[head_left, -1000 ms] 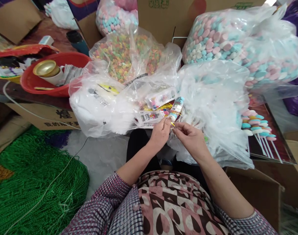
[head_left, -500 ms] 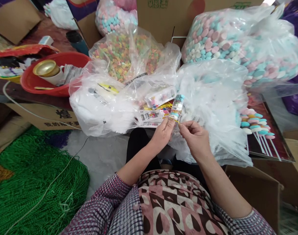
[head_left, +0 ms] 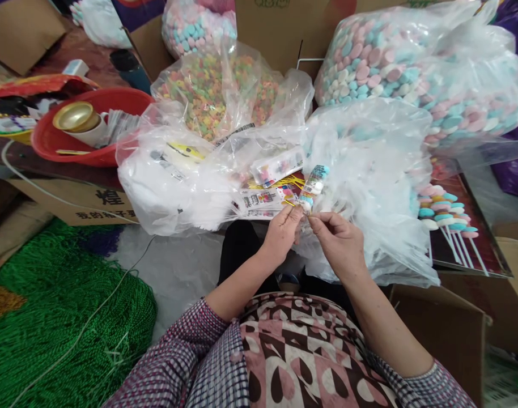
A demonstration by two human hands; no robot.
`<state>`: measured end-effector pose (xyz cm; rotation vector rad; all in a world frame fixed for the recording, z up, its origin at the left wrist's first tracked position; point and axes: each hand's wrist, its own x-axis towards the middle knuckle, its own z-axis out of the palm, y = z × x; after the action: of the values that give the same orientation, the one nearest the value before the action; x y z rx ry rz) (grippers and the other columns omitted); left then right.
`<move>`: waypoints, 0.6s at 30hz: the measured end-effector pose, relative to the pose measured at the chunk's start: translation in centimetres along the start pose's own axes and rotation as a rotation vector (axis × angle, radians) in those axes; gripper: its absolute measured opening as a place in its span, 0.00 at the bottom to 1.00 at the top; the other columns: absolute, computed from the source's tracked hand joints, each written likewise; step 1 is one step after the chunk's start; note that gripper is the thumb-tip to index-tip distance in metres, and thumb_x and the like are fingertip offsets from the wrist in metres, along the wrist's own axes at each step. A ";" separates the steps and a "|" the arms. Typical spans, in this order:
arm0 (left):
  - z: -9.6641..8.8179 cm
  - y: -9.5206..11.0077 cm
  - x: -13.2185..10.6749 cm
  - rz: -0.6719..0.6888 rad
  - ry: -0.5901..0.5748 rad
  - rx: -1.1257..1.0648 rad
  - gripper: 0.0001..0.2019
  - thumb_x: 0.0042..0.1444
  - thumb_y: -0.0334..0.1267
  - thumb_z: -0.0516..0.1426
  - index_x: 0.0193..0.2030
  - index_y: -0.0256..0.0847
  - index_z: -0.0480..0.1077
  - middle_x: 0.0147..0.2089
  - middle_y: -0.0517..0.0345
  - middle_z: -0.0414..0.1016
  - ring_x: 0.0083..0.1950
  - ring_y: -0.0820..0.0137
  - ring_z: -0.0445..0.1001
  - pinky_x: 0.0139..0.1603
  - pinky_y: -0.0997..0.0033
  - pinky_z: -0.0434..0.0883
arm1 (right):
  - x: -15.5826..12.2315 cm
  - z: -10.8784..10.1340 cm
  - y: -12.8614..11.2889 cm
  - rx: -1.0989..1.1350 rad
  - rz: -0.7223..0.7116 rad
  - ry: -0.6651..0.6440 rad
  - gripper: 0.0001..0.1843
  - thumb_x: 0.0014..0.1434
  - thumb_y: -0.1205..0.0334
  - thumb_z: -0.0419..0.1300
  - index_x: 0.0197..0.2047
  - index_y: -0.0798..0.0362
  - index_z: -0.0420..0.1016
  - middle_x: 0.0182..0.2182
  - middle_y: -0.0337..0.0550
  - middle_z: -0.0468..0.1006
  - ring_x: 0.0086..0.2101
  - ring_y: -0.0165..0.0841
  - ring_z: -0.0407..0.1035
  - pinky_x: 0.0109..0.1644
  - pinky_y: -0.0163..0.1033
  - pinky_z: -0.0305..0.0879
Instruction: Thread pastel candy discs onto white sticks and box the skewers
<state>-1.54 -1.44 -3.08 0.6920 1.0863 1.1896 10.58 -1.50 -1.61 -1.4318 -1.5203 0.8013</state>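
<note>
My left hand (head_left: 282, 232) pinches the lower end of a wrapped candy stick (head_left: 313, 186), a clear sleeve with a printed label and pastel candies inside. My right hand (head_left: 336, 241) is closed in a pinch right beside it, holding a thin gold twist tie (head_left: 302, 212) at the base of the sleeve. Both hands meet in front of my lap, just below a heap of printed wrappers and gold ties (head_left: 271, 195).
Large clear bags of pastel candy (head_left: 412, 73) and multicoloured candy (head_left: 219, 93) stand behind. Unwrapped candy sticks (head_left: 444, 212) lie at the right. A red basin (head_left: 78, 133) with a gold-lidded cup sits at the left, on a cardboard box. Green cord (head_left: 50, 317) is piled at the lower left.
The wrapped candy stick has tilted slightly and shifted right while my fingers work the gold tie at its base. Both hands stay together at the same spot.
</note>
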 end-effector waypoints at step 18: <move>-0.5 2.8 -1.9 -0.552 -0.615 -0.337 0.21 0.66 0.44 0.48 0.22 0.40 0.60 0.13 0.72 0.41 0.11 0.80 0.44 0.15 0.79 0.58 | 0.5 -2.2 1.1 0.488 0.175 -0.456 0.19 0.51 0.42 0.68 0.39 0.47 0.80 0.44 0.44 0.82 0.51 0.41 0.72 0.57 0.50 0.67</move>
<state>-3.04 -2.54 -0.25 0.4075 0.4852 0.5928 13.07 -1.07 -1.59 -1.0638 -1.3919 1.5686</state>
